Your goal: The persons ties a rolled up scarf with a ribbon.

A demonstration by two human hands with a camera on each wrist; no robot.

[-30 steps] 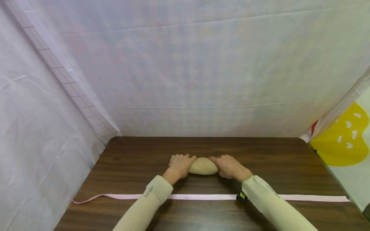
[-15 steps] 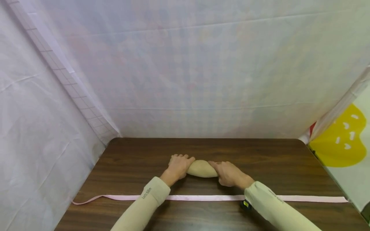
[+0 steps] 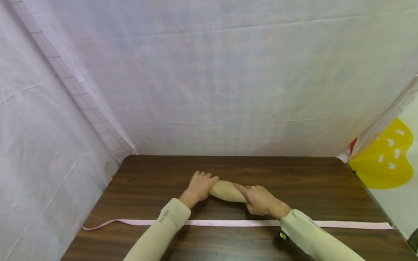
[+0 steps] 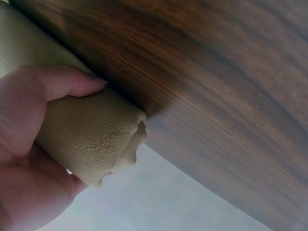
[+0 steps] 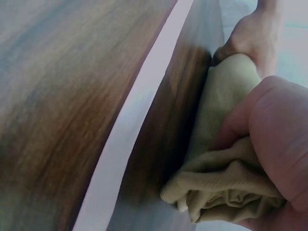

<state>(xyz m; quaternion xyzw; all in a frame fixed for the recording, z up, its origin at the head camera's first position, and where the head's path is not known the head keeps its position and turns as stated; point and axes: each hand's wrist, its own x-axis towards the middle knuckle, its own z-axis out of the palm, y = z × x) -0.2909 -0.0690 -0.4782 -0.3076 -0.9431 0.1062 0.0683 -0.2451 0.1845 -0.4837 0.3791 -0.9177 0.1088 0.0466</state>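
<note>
A beige cloth, rolled into a thick bundle, lies between both hands near the table's far side. My left hand grips its left end, fingers pointing away from me. At the other end, my right hand holds the roll with the thumb along its near part. In the left wrist view the left thumb presses on the ribbed fabric, and the folded end sticks out past the hand. Loose, coiled layers show at the right end in the right wrist view. The roll slants, its right end nearer to me.
A pink ribbon runs across the dark wooden table, nearer to me than the roll. A small black device with a yellow-green face is by the right sleeve. White sheeting hangs behind and at the left.
My right hand has come slightly toward me and the left hand has shifted a little to the left. The cloth roll has turned from level to slanted.
</note>
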